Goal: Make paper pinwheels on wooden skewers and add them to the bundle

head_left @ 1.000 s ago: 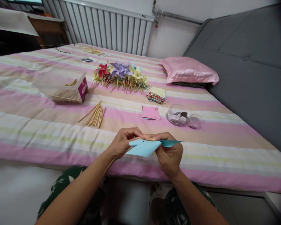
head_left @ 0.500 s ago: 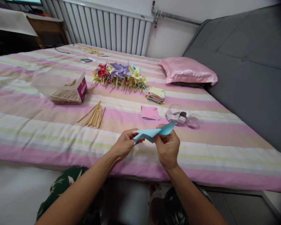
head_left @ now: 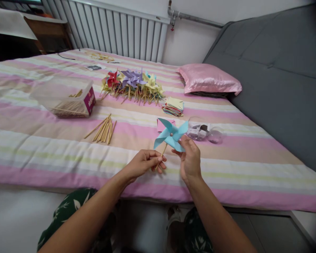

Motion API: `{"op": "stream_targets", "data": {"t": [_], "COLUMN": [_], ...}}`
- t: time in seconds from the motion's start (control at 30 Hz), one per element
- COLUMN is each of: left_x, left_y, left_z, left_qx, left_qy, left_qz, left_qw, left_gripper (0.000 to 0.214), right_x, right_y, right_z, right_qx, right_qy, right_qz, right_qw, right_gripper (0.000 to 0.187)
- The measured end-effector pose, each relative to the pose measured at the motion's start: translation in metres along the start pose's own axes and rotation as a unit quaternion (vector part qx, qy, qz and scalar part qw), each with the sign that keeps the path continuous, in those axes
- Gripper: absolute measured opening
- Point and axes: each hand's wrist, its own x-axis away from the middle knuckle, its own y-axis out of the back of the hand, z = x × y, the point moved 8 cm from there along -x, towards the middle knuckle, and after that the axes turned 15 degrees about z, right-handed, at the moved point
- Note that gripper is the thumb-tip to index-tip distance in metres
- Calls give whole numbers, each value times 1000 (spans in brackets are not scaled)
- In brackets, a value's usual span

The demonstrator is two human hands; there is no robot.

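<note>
A light blue paper pinwheel (head_left: 171,134) on a thin wooden stick (head_left: 163,150) is held above the front of the bed, its face and centre pin towards me. My left hand (head_left: 149,161) is closed round the stick below the blades. With thumb and fingers, my right hand (head_left: 190,154) pinches the edge of the right-hand blade. Behind the pinwheel, partly covered by it, lies pink paper (head_left: 162,125). Loose wooden sticks (head_left: 103,130) lie in a fanned pile to the left.
Finished pinwheels (head_left: 131,82) lie heaped further back, beside a stack of coloured paper squares (head_left: 173,106). A clear tub of sticks (head_left: 68,102) stands at left. Small clear containers (head_left: 200,130) sit at right, a pink pillow (head_left: 209,79) behind them.
The blue pinwheel has turned from edge-on to face me, showing its pin and stick. My left hand has moved down from the paper to the stick; my right hand still grips a blade.
</note>
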Motion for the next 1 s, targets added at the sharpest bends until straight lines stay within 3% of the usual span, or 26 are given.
{"op": "stream_targets", "data": {"t": [0.13, 0.27, 0.57, 1.0], "left_x": [3, 6, 5, 4], "left_y": [14, 18, 17, 14], "left_z": [-4, -8, -7, -5], "left_qx": [6, 28, 32, 43], "left_qy": [-14, -23, -22, -17], "left_qz": [-63, -85, -83, -78], "left_qw": [998, 996, 996, 996], "left_gripper": [29, 29, 28, 30], "right_x": [-1, 0, 1, 5], "right_y": [-1, -6, -3, -23], "right_z": [-9, -15, -15, -14], "right_qx": [-21, -41, -46, 28], "right_qy": [-45, -71, -67, -72], "right_qz": [18, 32, 5, 94], "right_qw": [999, 996, 997, 993], "right_gripper": [33, 27, 19, 15]}}
